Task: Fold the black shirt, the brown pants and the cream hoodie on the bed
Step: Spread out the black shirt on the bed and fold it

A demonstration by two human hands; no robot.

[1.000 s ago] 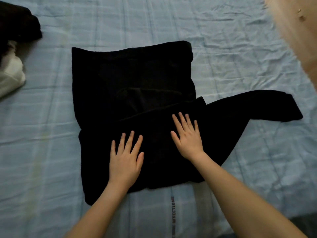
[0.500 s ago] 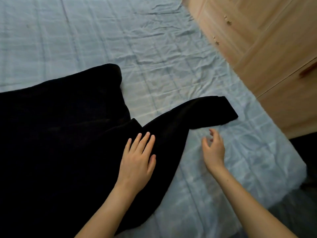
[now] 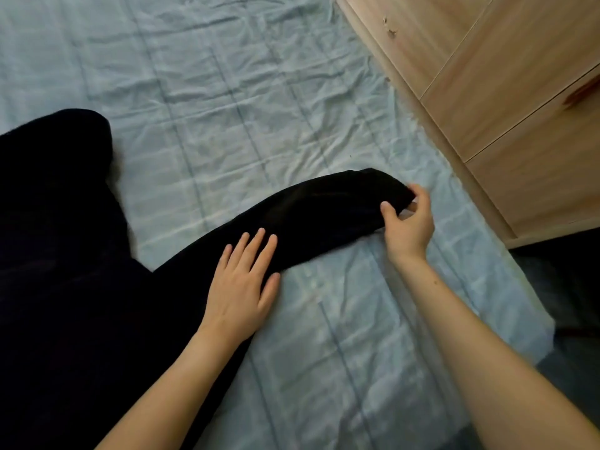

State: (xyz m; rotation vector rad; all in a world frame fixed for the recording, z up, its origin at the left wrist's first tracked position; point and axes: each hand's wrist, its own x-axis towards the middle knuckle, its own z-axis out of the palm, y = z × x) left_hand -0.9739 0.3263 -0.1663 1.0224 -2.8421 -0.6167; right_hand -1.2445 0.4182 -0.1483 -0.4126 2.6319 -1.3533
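Note:
The black shirt lies spread over the left half of the bed, its body running out of view at the left edge. One long sleeve stretches out to the right across the sheet. My left hand lies flat on that sleeve, fingers apart, pressing it near where it joins the body. My right hand pinches the sleeve's cuff end between thumb and fingers. The brown pants and the cream hoodie are out of view.
The bed is covered by a wrinkled light blue checked sheet. A light wooden wardrobe stands close along the bed's right side. Dark floor shows past the bed's near right corner.
My view has swung right along the sleeve. My left hand slid from the shirt's body onto the sleeve. My right hand left the shirt, reached over the sheet and took hold of the cuff.

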